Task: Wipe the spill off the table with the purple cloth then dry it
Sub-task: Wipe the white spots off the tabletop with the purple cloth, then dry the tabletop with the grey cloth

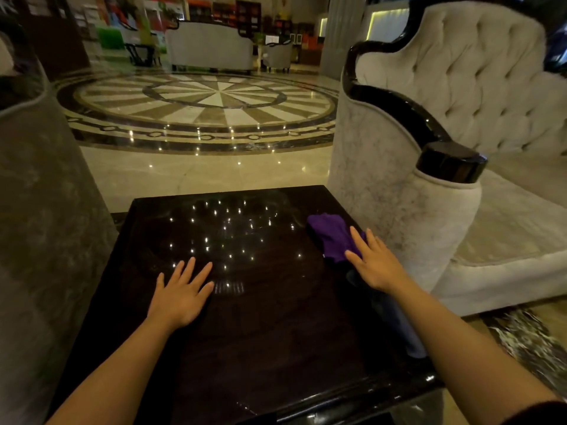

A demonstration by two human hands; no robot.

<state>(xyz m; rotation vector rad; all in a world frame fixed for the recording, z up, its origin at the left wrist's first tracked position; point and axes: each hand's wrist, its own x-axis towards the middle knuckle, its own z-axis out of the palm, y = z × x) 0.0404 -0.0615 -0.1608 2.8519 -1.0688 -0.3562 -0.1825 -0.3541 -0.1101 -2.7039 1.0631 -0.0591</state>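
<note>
Cloth [333, 237] at two o'clock under the spread right hand [376, 265]; flat fingers may skid, missing the spill.

Cloth [333, 237] on table [276, 332], far-R corner.

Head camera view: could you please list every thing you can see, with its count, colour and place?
table: one, dark glossy, centre foreground
purple cloth: one, purple, bunched on the table's far right part
armchair: one, pale grey tufted with black trim, right of the table
sofa: one, grey, far across the room
floor medallion: one, beige and brown, middle distance
left hand: one, flat on the table, fingers spread
right hand: one, open, fingers resting on the cloth
</note>
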